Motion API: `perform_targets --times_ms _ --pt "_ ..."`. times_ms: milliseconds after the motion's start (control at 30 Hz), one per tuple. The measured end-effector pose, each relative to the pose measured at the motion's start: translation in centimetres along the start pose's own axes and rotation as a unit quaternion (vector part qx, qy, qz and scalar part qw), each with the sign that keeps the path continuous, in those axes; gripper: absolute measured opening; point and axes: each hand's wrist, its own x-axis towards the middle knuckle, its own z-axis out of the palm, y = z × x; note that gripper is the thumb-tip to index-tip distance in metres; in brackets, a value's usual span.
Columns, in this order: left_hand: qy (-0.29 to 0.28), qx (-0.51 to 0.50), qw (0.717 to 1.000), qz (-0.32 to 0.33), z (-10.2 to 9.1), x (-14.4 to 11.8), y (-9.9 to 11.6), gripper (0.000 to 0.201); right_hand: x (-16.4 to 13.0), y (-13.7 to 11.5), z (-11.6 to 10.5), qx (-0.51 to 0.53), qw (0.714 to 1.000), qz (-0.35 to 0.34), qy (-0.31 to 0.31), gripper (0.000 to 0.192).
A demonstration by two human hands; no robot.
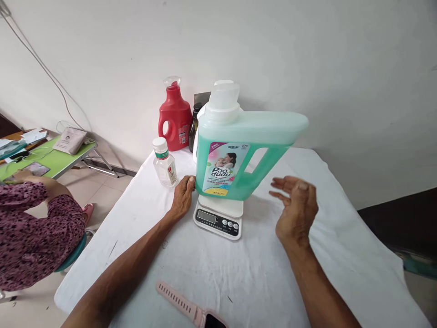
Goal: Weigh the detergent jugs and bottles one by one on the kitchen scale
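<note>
A large jug of green laundry detergent (221, 168) with a whitish cap stands upright on a white kitchen scale (218, 218). Against the jug's lower left edge my left hand (184, 196) is closed, its fingertips partly hidden by the jug. My right hand (297, 209) is raised to the right of the jug, apart from it, with fingers spread and nothing in them. The scale's dark display and its buttons face me; I cannot read any number on the display.
Left of the jug is a clear bottle (165, 166). Behind stand a red detergent jug (175, 118) and a dark bottle (194, 130). A pink-strapped watch (184, 305) lies on the white tablecloth (259, 273). At left, a person (37, 223) sits by a green table (61, 159).
</note>
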Motion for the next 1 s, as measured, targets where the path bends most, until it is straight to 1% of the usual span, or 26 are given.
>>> perform_targets --times_ms 67,100,200,267,367,433,500,567,633,767,867,1000 --pt "-0.001 0.006 1.000 0.000 0.0 0.0 0.0 0.050 2.0 -2.2 0.9 0.018 0.999 -0.047 -0.020 0.056" --pt "0.000 0.008 1.000 -0.001 0.0 0.0 0.1 0.052 3.0 -3.2 1.4 0.022 0.997 -0.058 -0.037 0.057" --pt "0.003 0.006 1.000 -0.002 0.0 0.0 0.3 0.054 5.2 -5.2 2.8 0.044 0.992 -0.063 -0.098 0.059" --pt "0.004 -0.005 1.000 -0.001 0.0 0.0 0.3 0.054 6.0 -5.8 3.6 0.062 0.986 -0.055 -0.143 0.060" --pt "0.002 -0.010 1.000 -0.001 0.0 0.0 0.2 0.054 6.6 -5.8 4.4 0.077 0.975 -0.039 -0.206 0.059" --pt "0.003 -0.005 1.000 -0.002 0.1 0.0 0.1 0.054 6.9 -5.7 4.7 0.087 0.968 -0.032 -0.234 0.055" --pt "0.004 -0.004 1.000 -0.004 0.1 0.1 0.1 0.055 6.9 -5.6 5.0 0.109 0.963 -0.023 -0.247 0.053" --pt "0.005 -0.006 1.000 -0.007 0.2 0.1 0.1 0.055 6.7 -5.6 5.4 0.140 0.963 -0.013 -0.231 0.054" --pt "0.004 -0.008 1.000 -0.008 0.2 0.1 0.2 0.055 6.2 -5.7 5.8 0.163 0.968 -0.002 -0.190 0.057" --pt "-0.006 -0.016 1.000 -0.015 0.2 0.0 0.3 0.058 4.9 -6.8 6.1 0.158 0.981 0.012 -0.113 0.053" --pt "-0.005 -0.028 0.999 -0.032 0.2 -0.1 0.1 0.061 4.7 -8.4 5.1 0.150 0.987 0.004 -0.054 0.051" --pt "0.000 -0.026 0.999 -0.038 0.3 -0.2 -0.1 0.061 6.3 -10.4 2.3 0.152 0.987 -0.027 0.044 0.047"
